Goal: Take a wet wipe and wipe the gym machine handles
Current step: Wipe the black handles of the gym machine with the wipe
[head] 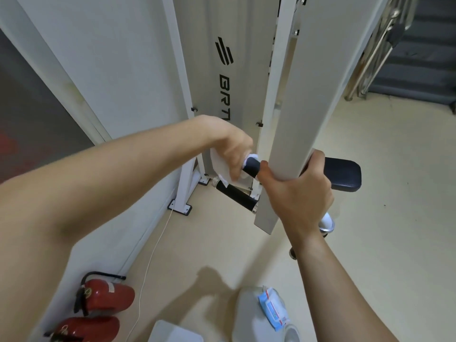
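My left hand point(232, 154) is closed around a white wet wipe point(248, 161), pressed over the end of a black handle grip point(251, 168) on the white gym machine. My right hand point(299, 193) grips the machine's white swinging arm point(291, 134) just right of that grip, thumb touching the bar. A second black handle point(235, 196) sticks out lower down, uncovered. The blue and white wet wipe pack point(271, 308) lies on a white container at the bottom of the view.
A black padded seat point(344, 174) sits right of the arm. Two red fire extinguishers point(108, 298) lie by the wall at lower left, with a thin white cable point(148, 265) on the beige floor. Stairs with a metal railing point(377, 45) rise at top right.
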`<state>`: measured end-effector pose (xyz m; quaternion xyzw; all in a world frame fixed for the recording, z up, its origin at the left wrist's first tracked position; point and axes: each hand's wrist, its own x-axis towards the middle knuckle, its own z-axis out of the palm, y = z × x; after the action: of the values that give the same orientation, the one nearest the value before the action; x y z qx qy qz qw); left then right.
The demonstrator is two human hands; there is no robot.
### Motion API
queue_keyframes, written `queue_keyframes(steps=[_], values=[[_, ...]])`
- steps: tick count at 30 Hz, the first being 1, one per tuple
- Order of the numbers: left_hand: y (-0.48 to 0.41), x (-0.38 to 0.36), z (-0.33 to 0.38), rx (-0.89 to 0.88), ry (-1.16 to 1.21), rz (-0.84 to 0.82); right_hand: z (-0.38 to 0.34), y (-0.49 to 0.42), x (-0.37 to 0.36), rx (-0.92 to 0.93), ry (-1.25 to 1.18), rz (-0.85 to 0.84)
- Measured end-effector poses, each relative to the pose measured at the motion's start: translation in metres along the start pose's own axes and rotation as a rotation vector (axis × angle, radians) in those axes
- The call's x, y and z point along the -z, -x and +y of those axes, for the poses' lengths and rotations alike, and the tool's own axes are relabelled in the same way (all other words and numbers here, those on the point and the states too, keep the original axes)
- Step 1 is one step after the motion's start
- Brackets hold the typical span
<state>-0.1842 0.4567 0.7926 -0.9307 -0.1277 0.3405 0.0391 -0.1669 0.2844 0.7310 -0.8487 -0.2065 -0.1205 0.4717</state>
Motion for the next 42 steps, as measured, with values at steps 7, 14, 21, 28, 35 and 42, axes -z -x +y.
queue_keyframes(steps=[7, 14, 21, 28, 35, 42], values=[[-0.012, -0.069, -0.031, -0.063, -0.467, 1.246, 0.006, -0.008, -0.004, 0.043, 0.008, 0.032], [-0.006, -0.045, -0.024, 0.071, -0.304, 0.686, 0.004, -0.009, -0.006, 0.051, -0.011, 0.0], [-0.008, -0.003, 0.014, -0.035, -0.057, 0.136, 0.009, -0.009, -0.003, 0.039, 0.026, 0.027], [-0.02, -0.055, 0.04, -0.12, -0.157, 1.041, 0.011, -0.014, -0.004, 0.025, 0.007, -0.013], [-0.002, -0.044, 0.012, -0.313, 0.153, 0.595, 0.012, -0.015, -0.008, 0.042, 0.002, -0.024], [0.003, -0.019, 0.007, -0.15, -0.118, 0.609, 0.012, -0.016, -0.011, 0.02, 0.008, -0.009]])
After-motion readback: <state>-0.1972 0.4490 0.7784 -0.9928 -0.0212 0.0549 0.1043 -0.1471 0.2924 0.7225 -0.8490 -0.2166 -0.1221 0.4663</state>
